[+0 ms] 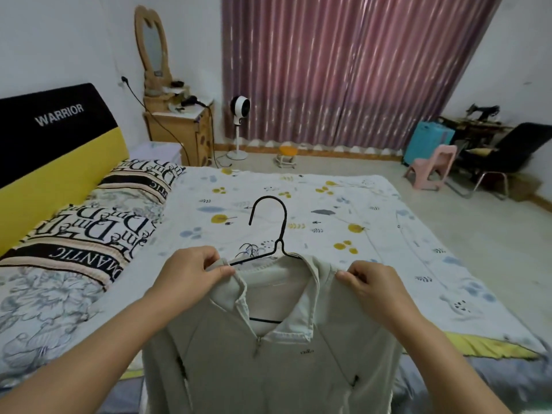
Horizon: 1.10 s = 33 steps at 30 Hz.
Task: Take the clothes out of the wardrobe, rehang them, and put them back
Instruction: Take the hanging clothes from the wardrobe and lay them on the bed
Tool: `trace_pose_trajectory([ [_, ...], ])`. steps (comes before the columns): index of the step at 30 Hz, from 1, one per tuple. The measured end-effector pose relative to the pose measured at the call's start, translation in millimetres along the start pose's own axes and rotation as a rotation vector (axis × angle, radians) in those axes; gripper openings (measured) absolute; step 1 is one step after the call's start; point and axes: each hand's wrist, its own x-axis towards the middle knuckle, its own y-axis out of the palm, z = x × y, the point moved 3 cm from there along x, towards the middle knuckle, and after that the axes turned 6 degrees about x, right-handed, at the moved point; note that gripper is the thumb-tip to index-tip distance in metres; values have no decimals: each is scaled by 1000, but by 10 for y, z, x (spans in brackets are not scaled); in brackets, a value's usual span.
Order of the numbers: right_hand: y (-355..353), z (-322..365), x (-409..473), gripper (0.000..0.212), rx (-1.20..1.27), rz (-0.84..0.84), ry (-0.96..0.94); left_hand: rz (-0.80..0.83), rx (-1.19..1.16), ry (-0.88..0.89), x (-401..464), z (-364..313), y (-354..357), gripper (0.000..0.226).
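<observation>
Both forearms reach in from the bottom corners, and between them hangs the jacket [268,354], pale grey-green, zipped part way, held up over the near edge of the bed [298,204]. It is the largest thing in hand and fills the lower middle of the view, its body dropping out of sight below.

Next in size, the hanger [279,243], black wire, sits inside the jacket's neck. Its hook stands up above the collar, opening to the left, and its bottom bar shows through the open neck. So the hanger's long axis runs left to right, the same line on which the 2 hands are set, 1 at each shoulder.

On the left, the left hand [194,271] has its fingers curled, pinching the collar edge right where the hanger's left arm comes out bare. On the right, the right hand [369,282] pinches the shoulder seam, where the wire is already covered. The left end therefore looks the less seated one, and the left hand lies nearest it; the coming move likely turns on drawing that shoulder outward along the wire.

A few more wire hooks seem to lie on the bed just behind the collar, though they are too tangled to count.
</observation>
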Motion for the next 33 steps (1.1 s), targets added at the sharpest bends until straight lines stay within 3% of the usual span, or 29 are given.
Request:
trace_pose_trajectory([
  [10, 564, -172, 1436, 35, -79, 30, 61, 18, 21, -49, 1368, 446, 636, 31],
  [14, 871, -421, 2015, 23, -85, 114, 53, 27, 26, -110, 1823, 617, 1015, 33],
  [22, 1724, -1068, 3212, 19, 43, 162, 191, 81, 71, -347, 2691, 997, 1930, 29],
  [26, 2220, -1381, 3602, 20, 48, 219, 222, 112, 180, -405, 2915, 1207, 2363, 25],
  [29, 2615, -1646, 3801, 20, 58, 277, 294, 125, 330, -428, 2878, 1338, 2681, 41],
  [33, 3036, -1901, 3894, 14, -53, 332, 277, 297, 427, -459, 2659, 1536, 3170, 44],
])
